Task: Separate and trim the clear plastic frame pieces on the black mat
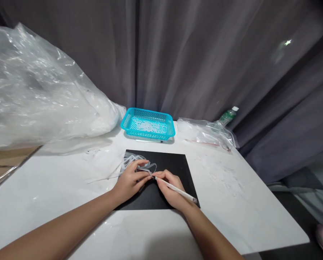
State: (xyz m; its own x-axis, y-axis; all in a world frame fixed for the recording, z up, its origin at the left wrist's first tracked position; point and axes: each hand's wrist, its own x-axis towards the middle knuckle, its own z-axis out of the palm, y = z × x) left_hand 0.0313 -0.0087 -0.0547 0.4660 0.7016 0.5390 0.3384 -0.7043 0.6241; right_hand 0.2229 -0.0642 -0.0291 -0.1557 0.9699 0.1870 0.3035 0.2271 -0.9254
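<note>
My left hand (131,181) is closed on a translucent plastic strip (152,167), part of which loops up above the fingertips. More pale, clear plastic strips (130,158) lie bunched behind that hand. Between the fingers of my right hand (170,191) is a white pen-shaped tool (179,190), its dark tip pointing left at the strip. The fingertips of both hands nearly meet over a black mat (174,162). Whether the tip touches the plastic I cannot tell.
A blue basket (126,124) with small white bits inside stands behind the mat. On the left bulges a large clear plastic bag (47,94). A smaller clear bag (201,131) and a green bottle (228,116) are at the back right. Clear scraps (228,180) lie on the white table (253,216).
</note>
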